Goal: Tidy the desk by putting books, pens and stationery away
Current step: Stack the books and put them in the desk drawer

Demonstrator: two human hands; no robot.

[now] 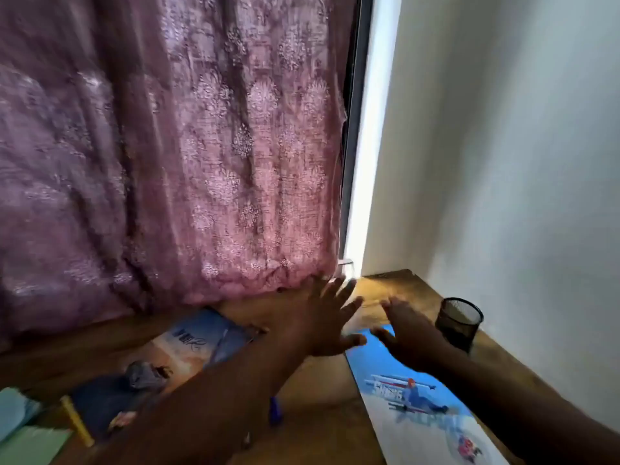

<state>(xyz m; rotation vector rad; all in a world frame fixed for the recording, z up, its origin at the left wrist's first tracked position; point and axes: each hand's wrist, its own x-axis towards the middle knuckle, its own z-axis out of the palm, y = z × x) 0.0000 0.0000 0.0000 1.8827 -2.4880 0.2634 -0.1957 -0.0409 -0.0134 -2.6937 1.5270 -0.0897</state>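
While both arms reach forward over the wooden tabletop [322, 407], the left hand [327, 318] and the right hand [407, 333] are spread with straight fingers, holding nothing. A blue-covered book [419, 401] lies under the right arm beside a black mesh pen cup [459, 325]. Another book [198, 347], a blue pen [275, 411] and a yellow pencil [77, 421] lie to the left.

A patterned mauve curtain [167, 146] hangs beside a white wall [520, 162]

Left hand [327, 317], right hand [407, 332] outstretched, fingers spread.
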